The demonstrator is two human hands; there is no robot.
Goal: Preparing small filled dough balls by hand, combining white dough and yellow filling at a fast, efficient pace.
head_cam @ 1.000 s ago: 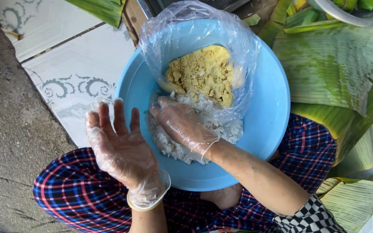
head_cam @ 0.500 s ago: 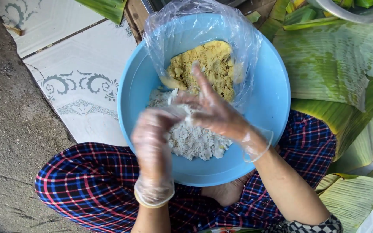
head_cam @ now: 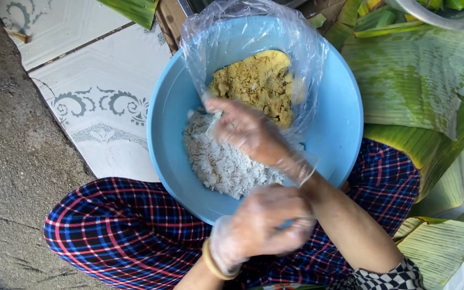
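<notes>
Right hand: my gloved right hand [head_cam: 251, 134] reaches into the round blue plastic basin [head_cam: 345, 115], fingers spread and loose on the far edge of the white sticky rice [head_cam: 218, 161]; I see nothing gripped in it.
Left hand: my gloved left hand [head_cam: 261, 225] hovers blurred over the basin's near rim, fingers curled; I cannot tell whether it holds anything.
Rice: the white heap lies in the basin's left half, under and to the left of my right hand, just beyond my left.
Yellow filling: the crumbly yellow paste [head_cam: 256, 83] sits in a clear plastic bag [head_cam: 307, 53] at the basin's far side, right beyond my right fingertips.
Basin: it rests on my lap, on the blue and red checked trousers [head_cam: 119, 231].
Surroundings: green banana leaves [head_cam: 420, 80] lie to my right, patterned white floor tiles [head_cam: 98, 91] to my left.
</notes>
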